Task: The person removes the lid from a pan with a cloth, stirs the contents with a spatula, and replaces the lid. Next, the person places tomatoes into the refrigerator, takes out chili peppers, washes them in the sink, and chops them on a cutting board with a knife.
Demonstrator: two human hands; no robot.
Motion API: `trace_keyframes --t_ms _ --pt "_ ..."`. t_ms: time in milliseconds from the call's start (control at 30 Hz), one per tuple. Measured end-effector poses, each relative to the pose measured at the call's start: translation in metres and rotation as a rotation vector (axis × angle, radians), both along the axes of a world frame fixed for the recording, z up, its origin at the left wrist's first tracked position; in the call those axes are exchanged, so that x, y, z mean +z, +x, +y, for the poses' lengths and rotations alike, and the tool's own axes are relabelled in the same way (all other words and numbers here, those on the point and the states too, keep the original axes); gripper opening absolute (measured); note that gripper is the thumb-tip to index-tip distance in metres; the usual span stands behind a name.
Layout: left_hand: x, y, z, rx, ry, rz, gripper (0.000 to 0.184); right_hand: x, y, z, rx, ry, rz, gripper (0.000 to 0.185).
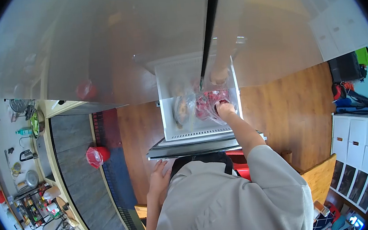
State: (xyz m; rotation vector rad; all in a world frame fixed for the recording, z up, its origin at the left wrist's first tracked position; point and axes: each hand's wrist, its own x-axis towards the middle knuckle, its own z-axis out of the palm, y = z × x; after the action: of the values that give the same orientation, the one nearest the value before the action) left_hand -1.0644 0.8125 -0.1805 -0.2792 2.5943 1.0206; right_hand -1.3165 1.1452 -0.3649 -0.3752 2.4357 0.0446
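Note:
A white pull-out drawer stands out below the shiny grey fridge doors. Inside it, a clear plastic bag of red pieces lies on the right, its contents too small to name. My right hand reaches into the drawer, with its fingers closed on this bag near the drawer's right wall. To the left is another clear bag with pale, brownish contents. My left hand rests by the left end of the drawer's front panel, fingers stretched out, holding nothing.
The fridge doors rise right above the drawer. Left are a red bin, a dark mat and a kitchen counter. Wooden floor, a wooden chair and white cabinets lie to the right.

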Motion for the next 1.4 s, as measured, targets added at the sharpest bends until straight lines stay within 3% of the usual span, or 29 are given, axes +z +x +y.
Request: trace_keyframes --t_ms 267,400,700,800,900,1000,1067,1167,1400 --pt "0.003 0.003 0.004 0.018 0.001 0.062 0.038 -0.006 0.001 0.018 0.162 -0.051 0.157 0.028" --pt "0.004 0.002 0.006 0.046 0.012 0.051 0.039 0.0 -0.008 0.015 0.097 -0.106 0.224 0.028" --pt "0.02 0.009 0.01 0.045 -0.03 0.006 0.038 -0.014 -0.025 -0.009 0.008 0.056 0.062 0.028" --pt "0.019 0.009 0.01 0.031 -0.017 0.015 0.038 -0.012 -0.016 0.003 0.037 0.08 0.169 0.027" --pt "0.017 0.008 0.009 0.021 -0.003 0.047 0.038 -0.008 -0.008 0.016 0.14 -0.146 0.369 0.026" --pt "0.02 0.003 0.011 0.033 0.03 0.047 0.037 -0.007 -0.009 0.017 0.044 -0.1 0.234 0.025" --pt "0.025 -0.002 0.014 0.052 0.047 0.032 0.037 -0.014 -0.008 0.013 -0.052 -0.311 0.418 0.024" --pt "0.03 -0.007 0.015 0.041 0.076 0.045 0.037 0.015 -0.021 -0.013 -0.157 -0.272 0.184 0.024" --pt "0.039 -0.014 0.018 0.018 0.096 0.042 0.038 -0.009 -0.021 -0.032 -0.078 -0.059 0.164 0.024"
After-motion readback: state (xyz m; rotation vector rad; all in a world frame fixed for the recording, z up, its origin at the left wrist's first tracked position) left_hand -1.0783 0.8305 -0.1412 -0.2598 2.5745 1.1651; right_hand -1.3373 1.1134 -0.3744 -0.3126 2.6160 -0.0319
